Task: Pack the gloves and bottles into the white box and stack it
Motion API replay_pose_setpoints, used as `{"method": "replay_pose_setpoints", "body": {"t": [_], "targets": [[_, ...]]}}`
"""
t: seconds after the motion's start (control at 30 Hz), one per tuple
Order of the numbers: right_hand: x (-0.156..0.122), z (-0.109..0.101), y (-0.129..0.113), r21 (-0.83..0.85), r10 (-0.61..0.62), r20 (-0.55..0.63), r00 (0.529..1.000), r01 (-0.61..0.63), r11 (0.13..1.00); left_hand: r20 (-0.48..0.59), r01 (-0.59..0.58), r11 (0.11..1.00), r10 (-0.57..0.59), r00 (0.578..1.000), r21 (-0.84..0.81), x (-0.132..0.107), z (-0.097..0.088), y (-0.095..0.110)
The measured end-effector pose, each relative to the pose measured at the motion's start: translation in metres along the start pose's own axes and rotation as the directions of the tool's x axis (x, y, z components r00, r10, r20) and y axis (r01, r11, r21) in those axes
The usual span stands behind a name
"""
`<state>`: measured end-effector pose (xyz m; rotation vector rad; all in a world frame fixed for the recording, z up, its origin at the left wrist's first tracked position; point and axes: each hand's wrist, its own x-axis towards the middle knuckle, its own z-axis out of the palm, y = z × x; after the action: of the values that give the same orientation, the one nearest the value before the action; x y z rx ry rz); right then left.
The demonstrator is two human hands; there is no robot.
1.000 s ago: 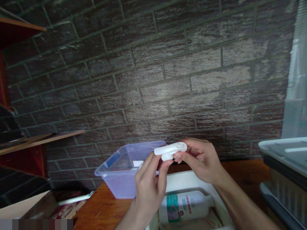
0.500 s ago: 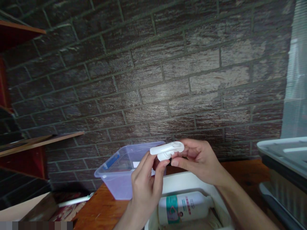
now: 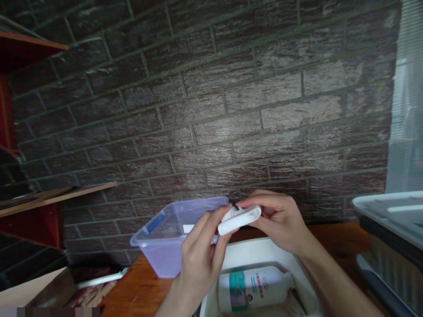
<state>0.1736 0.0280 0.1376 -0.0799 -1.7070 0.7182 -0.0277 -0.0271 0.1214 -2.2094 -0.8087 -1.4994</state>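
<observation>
A small white plastic piece (image 3: 240, 219), with a long flat side and a rounded part behind it, is held in the air between my two hands. Fingers and thumb of my left hand (image 3: 203, 246) pinch its left end. My right hand (image 3: 280, 215) grips the other end, its fingertips near a small dark spot on the piece. I cannot make out its exact kind. Below, a white bottle (image 3: 261, 287) with a teal and white label lies on its side in a white bin (image 3: 261, 247), its neck pointing right.
Behind my left hand stands a clear purple plastic bin (image 3: 158, 255) on the wooden table (image 3: 132, 288). Lidded storage boxes (image 3: 390, 215) are stacked at right. Wooden shelves (image 3: 59, 198) jut out at left, an open cardboard box (image 3: 42, 286) below them. A brick wall (image 3: 231, 110) rises behind.
The white piece has been turned over in my fingers, so its rounded part now faces up and away and its flat side faces me. My right fingers have shifted along it.
</observation>
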Motion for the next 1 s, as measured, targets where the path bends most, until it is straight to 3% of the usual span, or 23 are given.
{"method": "replay_pose_setpoints", "body": {"t": [0.2,0.47,0.63,0.83,1.0], "targets": [[0.001,0.003,0.0,0.017,-0.01,0.006,1.0,0.009,1.0,-0.002,-0.019,0.999,0.019,1.0,0.044,0.004,-0.004,-0.008],[-0.004,0.005,-0.006,-0.013,-0.015,0.029,0.999,0.016,1.0,0.011,0.041,0.998,-0.041,0.999,0.049,0.005,-0.007,-0.014],[-0.003,0.006,-0.008,0.07,-0.029,0.029,0.999,0.027,0.997,-0.005,0.058,0.994,-0.058,0.998,0.089,0.004,-0.008,-0.012],[-0.002,-0.001,-0.003,0.188,0.043,-0.013,0.999,-0.039,0.981,-0.015,0.183,0.978,-0.183,0.983,0.1,0.003,-0.007,-0.008],[-0.001,-0.003,0.009,0.271,0.131,-0.03,0.991,-0.118,0.955,0.008,0.145,0.985,-0.146,0.989,0.089,0.003,-0.005,-0.009]]}}
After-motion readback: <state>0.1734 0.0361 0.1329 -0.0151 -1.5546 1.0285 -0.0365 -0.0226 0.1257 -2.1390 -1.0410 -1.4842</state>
